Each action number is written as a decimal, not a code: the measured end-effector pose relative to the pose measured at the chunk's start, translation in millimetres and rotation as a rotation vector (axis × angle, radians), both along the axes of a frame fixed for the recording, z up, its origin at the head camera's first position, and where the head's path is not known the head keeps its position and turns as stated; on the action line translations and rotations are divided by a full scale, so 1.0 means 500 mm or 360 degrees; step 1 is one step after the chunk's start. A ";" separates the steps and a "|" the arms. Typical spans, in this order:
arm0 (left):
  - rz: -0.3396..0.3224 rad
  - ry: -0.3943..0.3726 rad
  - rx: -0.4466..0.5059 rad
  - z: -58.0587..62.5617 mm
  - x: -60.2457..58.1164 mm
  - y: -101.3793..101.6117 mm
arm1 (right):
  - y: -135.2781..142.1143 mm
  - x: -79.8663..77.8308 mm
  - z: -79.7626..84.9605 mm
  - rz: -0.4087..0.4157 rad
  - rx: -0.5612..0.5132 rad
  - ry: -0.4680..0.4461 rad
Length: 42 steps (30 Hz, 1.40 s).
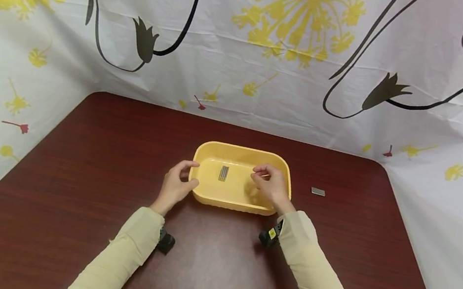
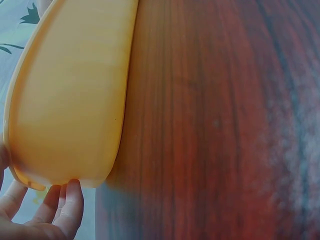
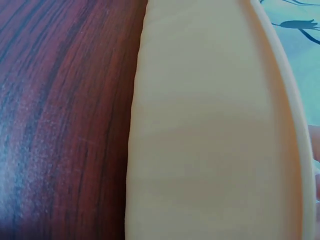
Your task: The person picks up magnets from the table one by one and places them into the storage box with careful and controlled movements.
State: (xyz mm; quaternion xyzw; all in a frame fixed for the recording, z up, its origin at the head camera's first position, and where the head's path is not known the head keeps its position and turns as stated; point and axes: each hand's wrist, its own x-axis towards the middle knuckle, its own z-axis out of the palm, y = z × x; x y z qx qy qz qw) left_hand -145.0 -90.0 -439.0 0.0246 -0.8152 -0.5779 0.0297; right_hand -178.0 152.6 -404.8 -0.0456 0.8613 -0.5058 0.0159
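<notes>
A yellow plastic tray (image 1: 209, 200) with rounded corners stands on the dark red table. Several thin metallic grey rods or strips (image 1: 223, 173) lie side by side on its floor, left of the middle. At the tray's left end, my left hand (image 1: 174, 183) has its thumb and fingers spread. In the left wrist view, its fingertips (image 2: 74, 192) touch the outside of the tray. My right hand (image 1: 272, 185) is over the tray's right half, thumb and fingertips close together. Whether anything small is between them is unclear. The right wrist view shows mostly the tray wall (image 3: 210, 125).
A small flat grey rectangular piece (image 1: 318, 191) lies on the table (image 1: 73, 181), right of the tray. White cloth (image 1: 208, 56) with yellow and dark flower prints hangs behind and beside the table. A black wrist camera (image 1: 165, 242) sits beneath the left sleeve.
</notes>
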 end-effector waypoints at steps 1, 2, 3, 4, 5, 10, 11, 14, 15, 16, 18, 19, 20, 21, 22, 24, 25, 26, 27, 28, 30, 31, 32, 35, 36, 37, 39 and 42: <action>-0.0001 -0.0001 0.0000 0.000 0.000 0.000 | 0.001 0.001 0.002 0.0000 -0.0012 0.0001; -0.0002 0.0000 0.0003 0.000 0.000 0.000 | 0.003 0.003 0.004 -0.0009 -0.0029 -0.0003; -0.0001 -0.0001 0.0004 0.000 0.000 0.000 | 0.004 0.004 0.006 -0.0016 -0.0041 -0.0004; 0.0001 -0.0003 0.0007 0.000 0.000 0.001 | 0.006 0.004 0.007 -0.0021 -0.0051 -0.0002; 0.0004 -0.0004 0.0005 0.000 0.000 0.001 | 0.009 0.005 0.007 -0.0022 -0.0066 0.0001; 0.0014 -0.0017 -0.0003 0.001 0.000 0.001 | 0.020 0.006 0.010 -0.0044 -0.0096 0.0026; 0.0014 -0.0019 -0.0005 0.001 0.000 0.001 | 0.022 0.006 0.010 -0.0044 -0.0098 0.0032; 0.0014 -0.0029 -0.0003 0.001 0.001 0.001 | 0.027 0.005 0.011 -0.0046 -0.0088 0.0052; 0.0014 -0.0033 -0.0002 0.000 0.002 0.002 | 0.029 0.004 0.011 -0.0045 -0.0083 0.0057; 0.0013 -0.0035 -0.0001 0.000 0.002 0.002 | 0.030 0.004 0.012 -0.0042 -0.0075 0.0065; 0.0012 -0.0035 0.0000 0.000 0.003 0.002 | 0.033 0.003 0.013 -0.0041 -0.0068 0.0068; 0.0012 -0.0033 0.0002 0.000 0.003 0.002 | 0.035 0.003 0.014 -0.0041 -0.0072 0.0072; 0.0012 -0.0030 0.0002 0.000 0.003 0.002 | 0.036 0.003 0.016 -0.0046 -0.0078 0.0073; 0.0011 -0.0026 0.0004 0.000 0.003 0.002 | 0.038 0.003 0.017 -0.0050 -0.0092 0.0076; 0.0012 -0.0024 0.0003 0.000 0.003 0.002 | 0.039 0.004 0.018 -0.0053 -0.0097 0.0079; 0.0013 -0.0021 0.0004 0.001 0.003 0.002 | 0.043 0.004 0.021 -0.0067 -0.0120 0.0073; 0.0014 -0.0023 0.0002 0.002 0.003 0.002 | 0.045 0.004 0.021 -0.0069 -0.0124 0.0075; 0.0014 -0.0026 0.0001 0.002 0.003 0.002 | 0.047 0.004 0.022 -0.0072 -0.0128 0.0073; 0.0013 -0.0030 0.0001 0.003 0.003 0.002 | 0.049 0.004 0.022 -0.0074 -0.0129 0.0074; 0.0013 -0.0034 0.0000 0.003 0.003 0.002 | 0.051 0.003 0.021 -0.0078 -0.0123 0.0079; 0.0012 -0.0038 0.0001 0.004 0.003 0.001 | 0.054 0.003 0.021 -0.0083 -0.0126 0.0085; 0.0012 -0.0038 0.0001 0.004 0.003 0.001 | 0.055 0.004 0.021 -0.0085 -0.0128 0.0090; 0.0011 -0.0037 0.0003 0.003 0.003 0.002 | 0.057 0.004 0.021 -0.0089 -0.0129 0.0096; 0.0007 -0.0035 0.0007 0.003 0.003 0.002 | 0.062 0.004 0.019 -0.0096 -0.0129 0.0104; 0.0006 -0.0035 0.0008 0.003 0.003 0.002 | 0.064 0.005 0.018 -0.0099 -0.0134 0.0101; 0.0006 -0.0034 0.0007 0.002 0.002 0.002 | 0.067 0.005 0.018 -0.0100 -0.0133 0.0099; 0.0008 -0.0031 0.0007 0.002 0.002 0.002 | 0.071 0.005 0.017 -0.0101 -0.0133 0.0093; 0.0012 -0.0023 0.0005 0.002 0.002 0.002 | 0.078 0.007 0.018 -0.0106 -0.0141 0.0080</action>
